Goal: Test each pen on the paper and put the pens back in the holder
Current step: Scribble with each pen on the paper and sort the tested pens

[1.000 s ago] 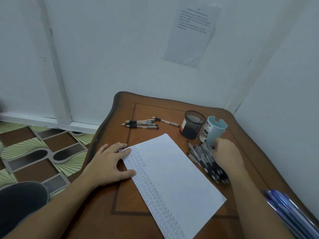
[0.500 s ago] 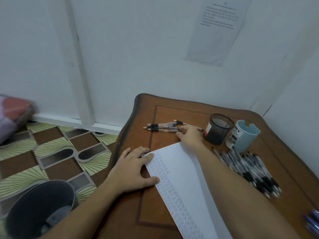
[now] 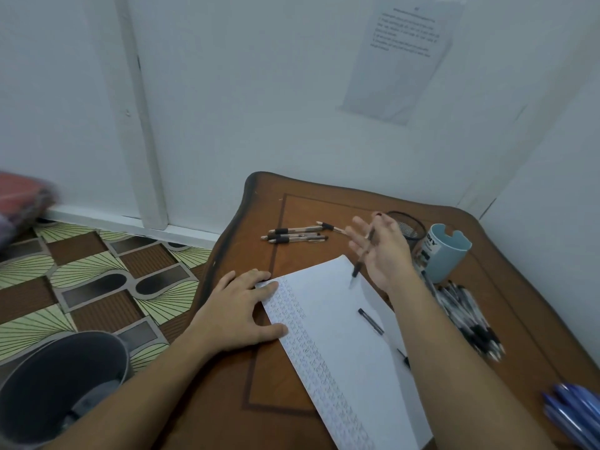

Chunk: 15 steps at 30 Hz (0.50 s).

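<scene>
Pen (image 3: 362, 258) is in R hand (image 3: 381, 251), raised above the far end of the paper (image 3: 341, 345), tip pointing down at the sheet, not touching it. Pen sits in the crook btw thumb & index; other fingers splayed, near straight, palm turned left. L hand (image 3: 238, 308) lies flat, fingers straight, pressing paper's far-left corner onto the table (image 3: 220, 410). Scribble rows run along paper's left edge. Black mesh holder (image 3: 412, 228) is just behind R hand, light-blue holder (image 3: 449, 254) beside it on the right; contents of both: can't tell. Four pens (image 3: 293, 234) lie near table's far edge, pen pile (image 3: 467, 319) at right. Grey bucket (image 3: 58, 378) on floor, sth pale inside.
</scene>
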Motion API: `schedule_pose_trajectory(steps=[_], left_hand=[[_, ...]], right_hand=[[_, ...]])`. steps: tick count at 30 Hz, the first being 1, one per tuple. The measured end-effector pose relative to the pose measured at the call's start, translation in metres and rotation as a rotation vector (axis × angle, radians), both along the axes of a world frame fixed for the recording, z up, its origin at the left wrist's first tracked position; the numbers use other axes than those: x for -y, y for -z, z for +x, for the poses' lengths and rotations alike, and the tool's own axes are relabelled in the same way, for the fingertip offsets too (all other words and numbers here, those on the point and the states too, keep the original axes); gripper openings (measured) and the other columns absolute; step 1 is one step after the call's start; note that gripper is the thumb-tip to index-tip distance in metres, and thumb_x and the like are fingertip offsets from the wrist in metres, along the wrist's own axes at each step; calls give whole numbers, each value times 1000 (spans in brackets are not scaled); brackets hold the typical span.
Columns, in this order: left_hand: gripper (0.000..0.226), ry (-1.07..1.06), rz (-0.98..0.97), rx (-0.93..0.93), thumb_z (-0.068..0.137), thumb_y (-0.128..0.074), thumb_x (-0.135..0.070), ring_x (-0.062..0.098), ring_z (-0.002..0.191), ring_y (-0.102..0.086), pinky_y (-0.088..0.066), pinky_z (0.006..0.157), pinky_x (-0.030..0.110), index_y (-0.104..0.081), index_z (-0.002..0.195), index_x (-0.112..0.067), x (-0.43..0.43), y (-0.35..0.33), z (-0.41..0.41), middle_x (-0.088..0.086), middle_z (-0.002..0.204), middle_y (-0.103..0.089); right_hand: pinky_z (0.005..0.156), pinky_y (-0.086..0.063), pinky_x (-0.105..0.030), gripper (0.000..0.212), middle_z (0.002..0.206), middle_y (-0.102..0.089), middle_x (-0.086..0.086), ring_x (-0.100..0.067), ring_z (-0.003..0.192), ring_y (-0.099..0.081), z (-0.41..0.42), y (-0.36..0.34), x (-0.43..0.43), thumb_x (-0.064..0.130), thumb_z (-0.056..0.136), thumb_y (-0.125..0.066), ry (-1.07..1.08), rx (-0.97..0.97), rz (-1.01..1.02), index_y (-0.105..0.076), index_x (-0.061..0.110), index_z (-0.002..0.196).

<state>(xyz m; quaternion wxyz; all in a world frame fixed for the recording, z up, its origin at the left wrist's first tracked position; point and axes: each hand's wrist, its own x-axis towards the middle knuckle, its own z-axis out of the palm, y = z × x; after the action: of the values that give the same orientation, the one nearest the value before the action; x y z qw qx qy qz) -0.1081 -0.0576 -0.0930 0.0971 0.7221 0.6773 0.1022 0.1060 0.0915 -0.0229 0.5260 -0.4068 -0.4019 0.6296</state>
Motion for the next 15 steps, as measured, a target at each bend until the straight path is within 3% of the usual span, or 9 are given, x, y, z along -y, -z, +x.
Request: schedule_pose_trajectory(steps=[2, 5, 7, 9, 12, 14, 15], left_hand=[[115, -2, -6, -3, 55, -17, -99, 6, 145, -8, 7, 116, 34, -28, 149, -35, 1, -1, 1, -15, 158, -17], [107, -12, 4, 5, 58, -22, -92, 4, 144, -9, 6, 116, 33, -30, 149, -35, 2, -1, 2, -15, 157, -18], [106, -9, 3, 4, 58, -21, -91, 5, 144, -9, 6, 116, 34, -30, 149, -35, 3, -1, 1, -15, 157, -18], [106, -9, 3, 7, 59, -22, -91, 5, 144, -9, 7, 116, 33, -30, 149, -35, 2, -1, 1, -15, 157, -18], [106, -8, 7, 11, 59, -22, -91, 5, 144, -10, 6, 116, 33, -31, 148, -35, 1, 0, 1, -15, 157, -19], [106, -7, 15, 11, 59, -22, -91, 5, 144, -11, 6, 116, 34, -31, 148, -35, 1, 1, 1, -15, 157, -19], [106, -6, 20, 13, 59, -23, -91, 5, 144, -11, 5, 116, 34, -32, 148, -34, 1, 1, 1, -15, 157, -20]], right_hand=[[60, -53, -35, 15, 74, -65, -2, -19, 57, -61, 5, -1, 14, 28, 108, -36, -38, -69, 24, -50, 31, 106], [44, -24, -19, 19, 63, -46, -1, -10, 43, -29, 3, 4, 34, 31, 109, -32, -100, 48, 60, -50, 38, 110], [43, -15, -16, 11, 61, -36, 1, -8, 42, -19, 1, 9, 43, 35, 105, -41, -131, 68, 60, -48, 30, 99], [40, -15, -14, 18, 58, -27, 4, -7, 42, -16, 1, 12, 52, 36, 99, -54, -138, 8, 60, -44, 26, 89], [40, -30, -20, 14, 49, -32, 3, -10, 39, -31, 1, 14, 60, 28, 100, -53, -125, -93, 31, -52, 20, 88], [58, -44, -28, 33, 52, -50, -2, -16, 53, -53, 1, 20, 63, 33, 105, -39, -158, -127, -36, -60, 11, 92], [65, -43, -30, 44, 56, -54, -5, -17, 59, -55, 1, 24, 64, 39, 105, -34, -163, -127, -64, -62, 8, 90]])
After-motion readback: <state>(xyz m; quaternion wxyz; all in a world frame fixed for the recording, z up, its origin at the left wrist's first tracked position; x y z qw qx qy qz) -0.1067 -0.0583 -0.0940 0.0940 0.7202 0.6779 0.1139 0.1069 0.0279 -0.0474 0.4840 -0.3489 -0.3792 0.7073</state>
